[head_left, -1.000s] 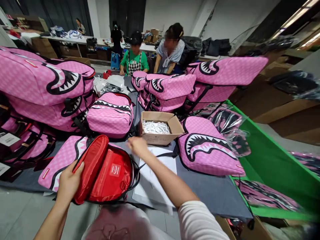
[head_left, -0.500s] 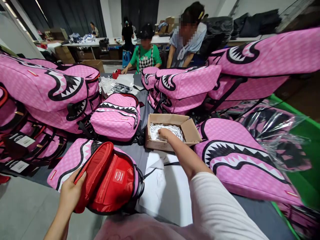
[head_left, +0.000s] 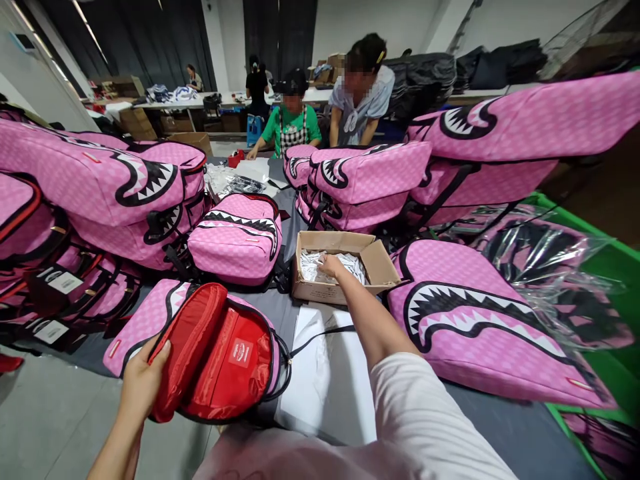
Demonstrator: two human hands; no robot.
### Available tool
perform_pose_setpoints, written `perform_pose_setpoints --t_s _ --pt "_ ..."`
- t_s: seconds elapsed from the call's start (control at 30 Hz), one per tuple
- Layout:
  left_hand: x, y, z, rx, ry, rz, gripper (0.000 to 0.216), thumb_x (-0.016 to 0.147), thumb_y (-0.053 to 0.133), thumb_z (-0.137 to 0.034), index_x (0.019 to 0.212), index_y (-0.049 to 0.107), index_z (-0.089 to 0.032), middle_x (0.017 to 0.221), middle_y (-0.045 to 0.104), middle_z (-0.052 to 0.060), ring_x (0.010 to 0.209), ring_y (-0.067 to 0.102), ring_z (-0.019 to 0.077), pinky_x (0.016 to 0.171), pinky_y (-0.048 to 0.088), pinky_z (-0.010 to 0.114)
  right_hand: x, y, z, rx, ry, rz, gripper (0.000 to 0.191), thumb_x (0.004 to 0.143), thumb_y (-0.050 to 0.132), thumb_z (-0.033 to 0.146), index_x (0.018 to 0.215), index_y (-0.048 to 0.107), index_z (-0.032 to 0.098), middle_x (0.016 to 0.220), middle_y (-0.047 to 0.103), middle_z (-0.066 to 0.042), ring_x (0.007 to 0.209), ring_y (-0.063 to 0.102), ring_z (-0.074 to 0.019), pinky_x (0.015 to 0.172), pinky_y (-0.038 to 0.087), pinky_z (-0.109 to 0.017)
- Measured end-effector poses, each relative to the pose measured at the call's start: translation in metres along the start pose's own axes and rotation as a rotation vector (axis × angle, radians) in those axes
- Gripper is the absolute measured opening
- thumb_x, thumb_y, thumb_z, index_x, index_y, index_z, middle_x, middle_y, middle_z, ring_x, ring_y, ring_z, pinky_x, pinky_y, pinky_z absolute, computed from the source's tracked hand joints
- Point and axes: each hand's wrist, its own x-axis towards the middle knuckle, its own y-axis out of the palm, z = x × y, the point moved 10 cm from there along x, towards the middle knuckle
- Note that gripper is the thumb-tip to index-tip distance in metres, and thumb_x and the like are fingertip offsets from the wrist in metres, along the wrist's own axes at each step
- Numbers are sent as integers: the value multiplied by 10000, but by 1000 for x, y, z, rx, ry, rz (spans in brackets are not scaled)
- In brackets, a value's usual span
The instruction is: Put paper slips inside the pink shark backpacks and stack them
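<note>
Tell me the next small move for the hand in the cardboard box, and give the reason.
Probably close the fingers on one white packet and lift it out: the right hand is already inside the cardboard box on the packets, while the left hand holds the open backpack with its red lining exposed.

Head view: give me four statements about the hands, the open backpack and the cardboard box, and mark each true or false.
1. The left hand holds the flap of the open backpack. True.
2. The open backpack has a blue lining. False: it is red.
3. The right hand reaches into the cardboard box. True.
4. The cardboard box holds black straps. False: it holds small white packets.
</note>
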Motion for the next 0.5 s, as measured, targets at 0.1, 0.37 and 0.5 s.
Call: perform_pose_setpoints --t_s 0.1,0.37,0.5 --pt "-1 3 -8 -112 -43 -8 484 685 725 -495 1062 709 -192 902 762 31 822 717 242 780 593 349 -7 -20 -12 140 72 -88 117 805 644 207 867 695 122 827 726 -73 750 649 -177 656 448 -228" --pt "4 21 -28 -208 -14 1 517 663 736 -480 1042 706 -129 909 756 65 792 698 227 724 563 312 -66 -43 -3 1042 106 -490 336 926 462 332 1220 495 174 924 710 -61 641 665 -129 502 462 -184" --pt "3 31 -36 -184 25 52 538 696 715 -504 1058 713 -106 905 751 78 816 693 234 734 550 315 -116 38 64 1474 189 -363 297 896 596 438 1057 516 202 787 669 5 569 623 -101 473 449 -158"
